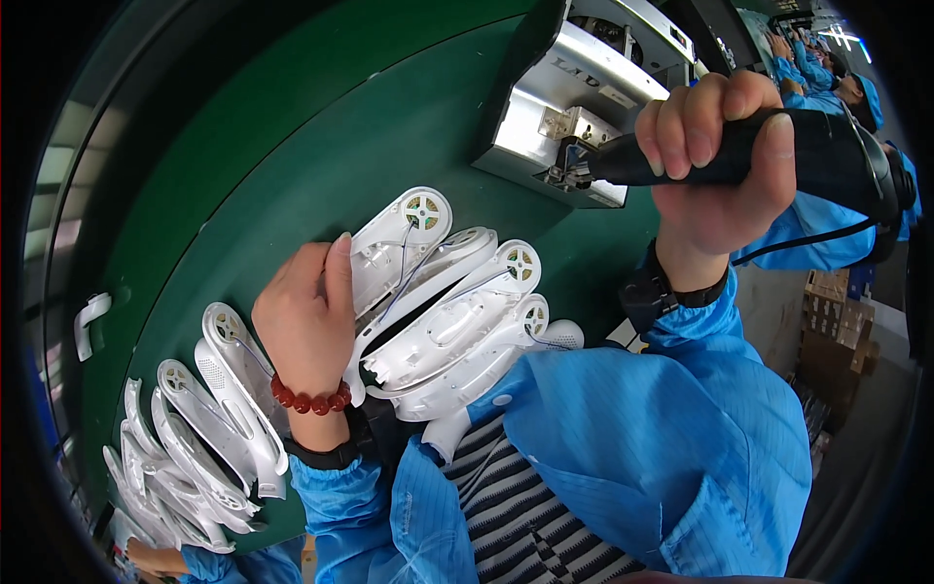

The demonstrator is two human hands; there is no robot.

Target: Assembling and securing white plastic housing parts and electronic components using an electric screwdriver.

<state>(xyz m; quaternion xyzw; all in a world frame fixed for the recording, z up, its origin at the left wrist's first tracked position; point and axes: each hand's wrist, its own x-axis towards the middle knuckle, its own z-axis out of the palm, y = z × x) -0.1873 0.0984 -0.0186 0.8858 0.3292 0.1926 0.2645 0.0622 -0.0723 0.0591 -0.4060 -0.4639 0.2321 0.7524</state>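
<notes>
My right hand (715, 185) is wrapped round a black electric screwdriver (827, 161), its cord trailing below. The tool's narrow end meets the front outlet of a silvery metal screw feeder (540, 107); the bit is too small to make out there. My left hand (306, 311) grips the edge of a white plastic housing (394, 234) with its thumb on top and the other fingers partly hidden. That open housing shows a round speaker-like disc and thin wires. Against it on the right lie several similar white housings (457, 326).
Another row of white housings (229, 389) lies left of my left arm on the green table (292, 175). A small white curved part (91, 323) is at the far left. Co-workers in blue (827, 92) sit at the upper right; a sleeved arm (170, 560) shows lower left.
</notes>
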